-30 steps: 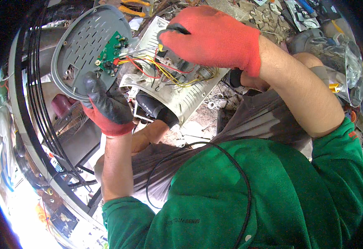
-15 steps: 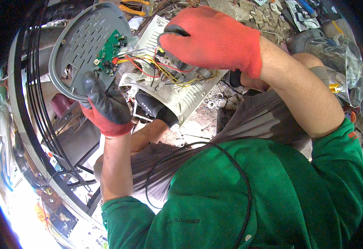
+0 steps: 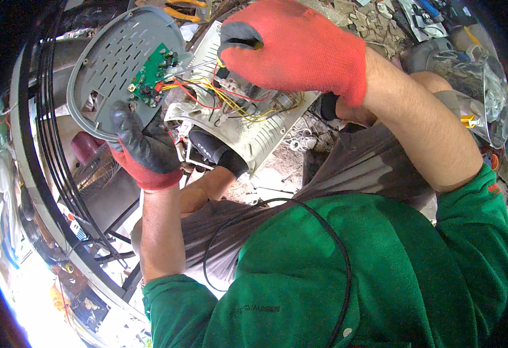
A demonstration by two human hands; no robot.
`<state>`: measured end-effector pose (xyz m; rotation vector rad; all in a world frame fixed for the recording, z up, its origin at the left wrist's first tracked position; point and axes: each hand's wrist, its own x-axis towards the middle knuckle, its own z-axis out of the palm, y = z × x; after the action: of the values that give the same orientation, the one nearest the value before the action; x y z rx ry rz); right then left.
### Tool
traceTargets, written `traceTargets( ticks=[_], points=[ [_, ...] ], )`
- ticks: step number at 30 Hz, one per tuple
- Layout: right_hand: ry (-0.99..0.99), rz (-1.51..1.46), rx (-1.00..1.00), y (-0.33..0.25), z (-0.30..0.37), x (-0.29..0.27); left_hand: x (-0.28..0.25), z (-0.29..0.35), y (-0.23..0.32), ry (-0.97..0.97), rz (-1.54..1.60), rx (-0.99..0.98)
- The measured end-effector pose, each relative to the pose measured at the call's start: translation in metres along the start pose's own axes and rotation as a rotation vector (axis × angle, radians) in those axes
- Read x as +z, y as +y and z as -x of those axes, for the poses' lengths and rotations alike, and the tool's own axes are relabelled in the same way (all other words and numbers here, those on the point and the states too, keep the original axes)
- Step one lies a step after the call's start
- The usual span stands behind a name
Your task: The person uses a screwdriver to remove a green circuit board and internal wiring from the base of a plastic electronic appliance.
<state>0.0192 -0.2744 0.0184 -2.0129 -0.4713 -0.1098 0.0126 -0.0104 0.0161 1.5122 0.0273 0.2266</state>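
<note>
My left hand [image 3: 143,139], in a red glove with a dark palm, grips the lower rim of a grey oval plastic cover [image 3: 98,66] with rows of slots. A green circuit board [image 3: 154,68] sits on the cover's inner face, just above my thumb. My right hand [image 3: 294,49], also gloved, is closed around a screwdriver [image 3: 203,65]; most of its handle is hidden in the fist. Its thin metal shaft points left at the board, but whether the tip touches cannot be made out. Red, yellow and black wires [image 3: 219,95] run from the board into a white plastic housing [image 3: 251,145].
The white housing lies between my legs, beside my black shoe [image 3: 207,145]. Orange-handled pliers [image 3: 183,13] lie at the far side. A grey metal frame with black bars [image 3: 51,133] stands on the left. Rubble and scraps [image 3: 364,26] cover the ground at the far right.
My right hand and the screwdriver have shifted slightly up, away from me. The cover in my left hand has moved a little left and tilted slightly.
</note>
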Motion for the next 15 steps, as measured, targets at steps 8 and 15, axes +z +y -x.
traceTargets(
  ticks=[8,15],
  points=[
    [-0.032,-0.187,0.130,-0.013,-0.008,-0.011,0.004,0.000,0.004,0.016,-0.046,0.009],
    [-0.237,0.045,0.154,-0.004,-0.005,-0.004,0.008,0.003,0.002,0.016,-0.063,0.101]
  ],
)
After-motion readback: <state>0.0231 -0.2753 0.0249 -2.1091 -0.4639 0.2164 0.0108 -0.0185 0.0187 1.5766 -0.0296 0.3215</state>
